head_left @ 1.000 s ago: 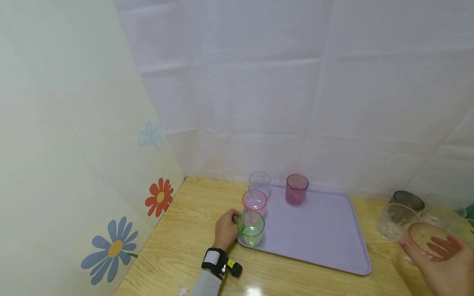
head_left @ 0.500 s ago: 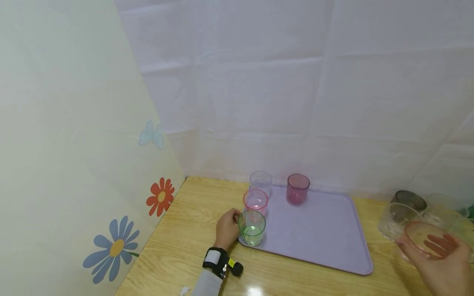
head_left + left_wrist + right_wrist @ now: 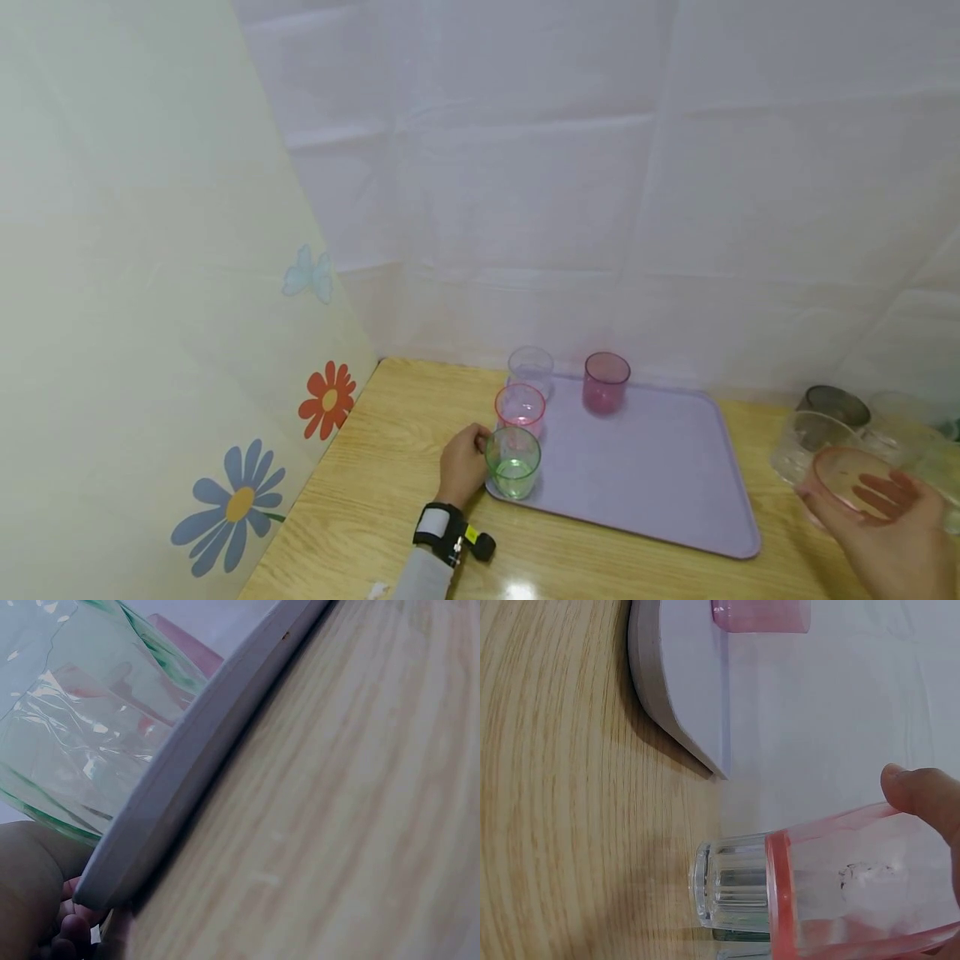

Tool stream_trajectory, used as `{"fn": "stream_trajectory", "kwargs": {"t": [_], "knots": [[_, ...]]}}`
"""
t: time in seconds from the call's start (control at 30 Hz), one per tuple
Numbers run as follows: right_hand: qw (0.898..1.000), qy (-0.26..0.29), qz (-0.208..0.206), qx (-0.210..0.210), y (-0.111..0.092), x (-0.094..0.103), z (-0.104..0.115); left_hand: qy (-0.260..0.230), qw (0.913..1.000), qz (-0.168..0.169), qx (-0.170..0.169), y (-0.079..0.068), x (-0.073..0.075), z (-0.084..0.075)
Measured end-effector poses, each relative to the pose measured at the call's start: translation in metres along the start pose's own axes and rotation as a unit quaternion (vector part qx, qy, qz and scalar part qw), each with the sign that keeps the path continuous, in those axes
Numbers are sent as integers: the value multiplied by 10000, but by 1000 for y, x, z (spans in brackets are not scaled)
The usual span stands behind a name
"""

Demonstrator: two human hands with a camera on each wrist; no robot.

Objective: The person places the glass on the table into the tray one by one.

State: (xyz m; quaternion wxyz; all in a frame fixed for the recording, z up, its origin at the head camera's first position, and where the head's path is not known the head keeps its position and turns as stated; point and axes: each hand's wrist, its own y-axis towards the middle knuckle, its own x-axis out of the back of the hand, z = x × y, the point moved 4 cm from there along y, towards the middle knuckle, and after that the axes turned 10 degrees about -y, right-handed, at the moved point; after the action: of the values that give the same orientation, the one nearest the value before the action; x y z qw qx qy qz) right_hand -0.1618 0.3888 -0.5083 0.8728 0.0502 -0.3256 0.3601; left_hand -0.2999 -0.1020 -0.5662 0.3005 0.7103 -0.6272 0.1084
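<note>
My left hand (image 3: 463,467) is at the front left corner of the lilac tray (image 3: 645,475). Its thumb and curled fingers (image 3: 71,926) are around the tray's edge in the left wrist view. Right beside it a green-tinted glass (image 3: 513,479) stands on the tray. Behind that are a red-rimmed pink glass (image 3: 520,408), a clear glass (image 3: 531,367) and, farther right, a magenta glass (image 3: 606,387). My right hand (image 3: 892,525) grips a pale pink glass (image 3: 862,877) above the table, right of the tray. The thumb presses its side; the other fingers are partly hidden.
At the back right a dark grey glass (image 3: 836,407), a clear glass (image 3: 806,450) and other glasses stand close together, partly behind my right hand. White sheeting (image 3: 562,208) closes off the back, and a flower-decorated panel (image 3: 187,333) the left. Wooden table (image 3: 360,483) surrounds the tray.
My right hand has shifted slightly left with the pale pink glass. My left hand stays at the tray's corner, and the glasses on the tray keep their places.
</note>
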Motion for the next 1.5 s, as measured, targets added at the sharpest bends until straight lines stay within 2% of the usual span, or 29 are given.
{"fn": "stream_trajectory", "kwargs": {"t": [0.13,0.33,0.57,0.73,0.93,1.5], "knots": [[9998,144,93,63,1,-2,0,48,10000,32,75,-1,1,0],[9998,-129,161,66,2,-6,1,24,9999,70,141,-2,1,-1],[9978,48,181,630,-4,-4,4,19,10000,8,92,-2,1,-1],[9977,-12,176,651,-7,-6,7,30,10000,8,70,-2,3,-1],[9947,148,241,985,-9,-6,9,1,10000,7,85,-2,4,-1],[9956,36,347,867,-10,-10,12,-9,9999,25,97,-1,1,-2]]}}
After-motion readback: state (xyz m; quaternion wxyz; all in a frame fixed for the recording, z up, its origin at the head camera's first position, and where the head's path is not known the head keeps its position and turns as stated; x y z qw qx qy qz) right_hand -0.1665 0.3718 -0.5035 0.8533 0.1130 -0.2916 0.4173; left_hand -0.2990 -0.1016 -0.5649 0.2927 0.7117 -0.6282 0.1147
